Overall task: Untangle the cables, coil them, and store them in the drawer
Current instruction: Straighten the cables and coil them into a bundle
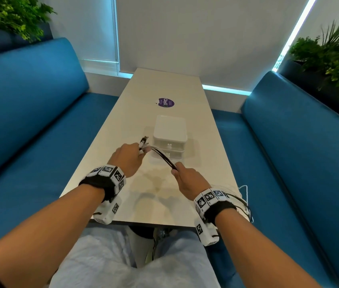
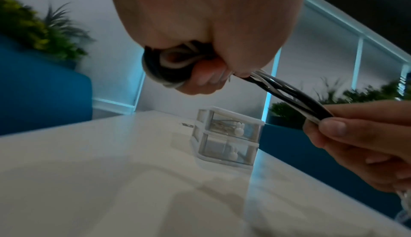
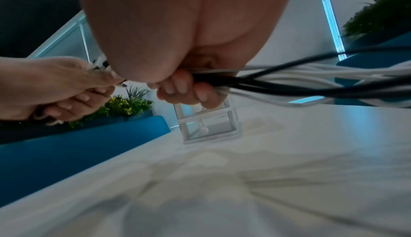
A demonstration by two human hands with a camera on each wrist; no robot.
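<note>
Gripping one end of the cables (image 1: pixel 163 157), the left hand (image 1: pixel 127 157) was curled tight around a wad of black and white loops, with the plug ends sticking up out of the fist toward the far end of the bench (image 1: pixel 164 86). In the left wrist view the loops bulged from under the fingers (image 2: pixel 206 75), so this hand probably served as the anchor and the core of the coil.

From there the bunch ran as a short, slightly bowed span, down and to the right toward the person, held clear above the bench top. Its long axis lay on a diagonal between the two hands, the strands side by side rather than knotted, which suggests the untangling was largely done and coiling was under way.

Further right, the right hand (image 1: pixel 187 180) was closed on the same bunch, pinching it between thumb and fingers; the grip looked meant to keep the span taut and feed slack. Behind that hand the loose remainder trailed off past the right wrist toward the near right corner of the bench.

Beyond the span stood the small white drawer unit (image 1: pixel 169 133), two clear-fronted drawers stacked, both seemingly pushed in. The upper drawer appeared to hold something thin; I could not tell what.
</note>
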